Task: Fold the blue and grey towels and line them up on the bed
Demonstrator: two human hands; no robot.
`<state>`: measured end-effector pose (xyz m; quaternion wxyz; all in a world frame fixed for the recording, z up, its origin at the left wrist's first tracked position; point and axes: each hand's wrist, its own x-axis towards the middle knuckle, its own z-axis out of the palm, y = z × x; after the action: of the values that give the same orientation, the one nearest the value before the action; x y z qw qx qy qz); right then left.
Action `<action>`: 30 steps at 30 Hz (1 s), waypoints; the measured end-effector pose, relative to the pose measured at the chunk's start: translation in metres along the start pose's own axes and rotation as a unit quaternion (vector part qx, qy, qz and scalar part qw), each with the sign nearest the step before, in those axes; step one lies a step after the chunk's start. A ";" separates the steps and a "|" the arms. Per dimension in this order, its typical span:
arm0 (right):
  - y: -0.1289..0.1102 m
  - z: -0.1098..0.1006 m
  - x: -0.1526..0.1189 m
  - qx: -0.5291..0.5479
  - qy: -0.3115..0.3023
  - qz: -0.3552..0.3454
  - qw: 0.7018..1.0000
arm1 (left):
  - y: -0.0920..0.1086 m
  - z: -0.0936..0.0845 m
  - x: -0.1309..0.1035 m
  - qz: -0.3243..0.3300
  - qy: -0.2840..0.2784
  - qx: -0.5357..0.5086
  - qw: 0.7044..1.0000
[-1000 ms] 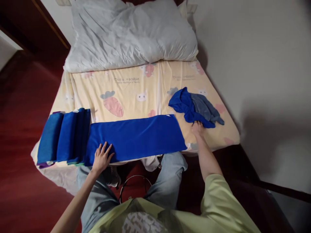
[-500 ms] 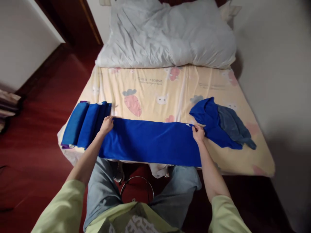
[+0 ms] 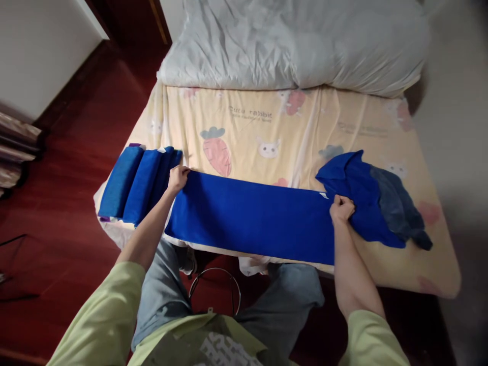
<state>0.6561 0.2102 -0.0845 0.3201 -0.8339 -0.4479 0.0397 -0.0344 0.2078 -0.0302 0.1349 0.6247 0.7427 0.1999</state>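
At the left edge of the bed (image 3: 244, 109) lies a stack of folded blue towels (image 3: 137, 184); I can count at least three of them, with a purple edge under them, but the exact number I cannot tell. Just beside the stack, the left hand (image 3: 177, 178) is closed on the far left corner of one long blue towel (image 3: 249, 216). This towel is spread flat along the near edge of the bed, already folded into a narrow band, so by my judgement the lengthwise fold is done and the folding into a short packet is left. The right hand (image 3: 341, 208) pinches the far right corner of the same towel. To the right there is a heap of two loose cloths, one blue cloth (image 3: 356, 198) and one grey-blue cloth (image 3: 398, 208), not yet folded. One large grey pillow (image 3: 297, 43) lies at the head of the bed.
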 end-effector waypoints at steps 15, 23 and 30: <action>-0.058 0.001 -0.088 -0.117 -0.150 -0.136 0.972 | 0.043 0.038 -0.067 0.060 -0.010 0.048 0.997; -0.054 -0.039 -0.136 -0.086 -0.142 -0.201 0.965 | 0.044 0.012 -0.133 0.102 -0.007 0.068 0.992; 0.002 -0.080 -0.177 -0.079 -0.138 -0.151 0.976 | 0.001 -0.002 -0.211 0.108 -0.006 0.080 0.991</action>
<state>0.5808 0.0330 -0.0617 0.1910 -0.7655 -0.6105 0.0701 0.0039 0.0003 -0.0387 0.0663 0.7114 0.6834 0.1497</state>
